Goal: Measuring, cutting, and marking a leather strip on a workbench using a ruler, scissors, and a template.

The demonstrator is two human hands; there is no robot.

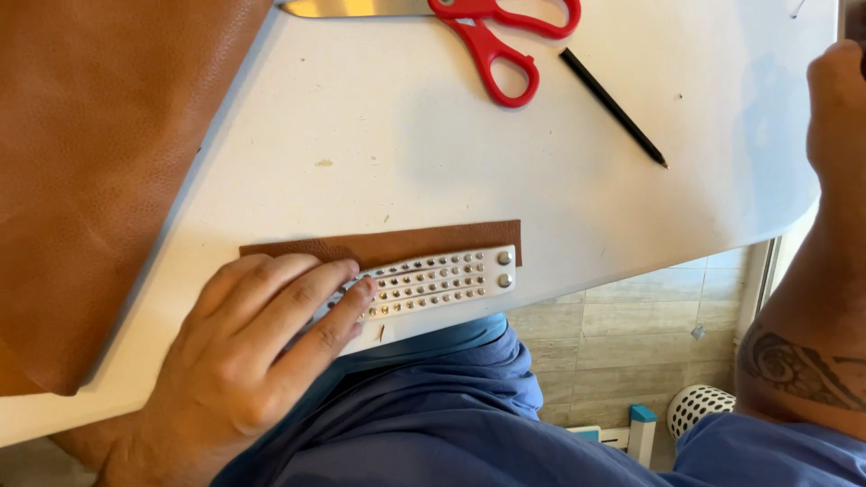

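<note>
Left hand (pixel 262 352) flat, fingers spread, pinning studded strap (pixel 442 281) on leather strip (pixel 388 243); right hand (pixel 834 108) raised, grip unclear.

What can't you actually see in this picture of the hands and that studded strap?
Head view:
- Left end of the white studded strap: covered by the left hand.
- Right hand: its fingers are cut off by the top-right edge, so any grip is unknown.
- Red scissors: blade tips and handle tops cut off by the top edge.
- Large tan leather sheet: runs past the left edge.
</note>
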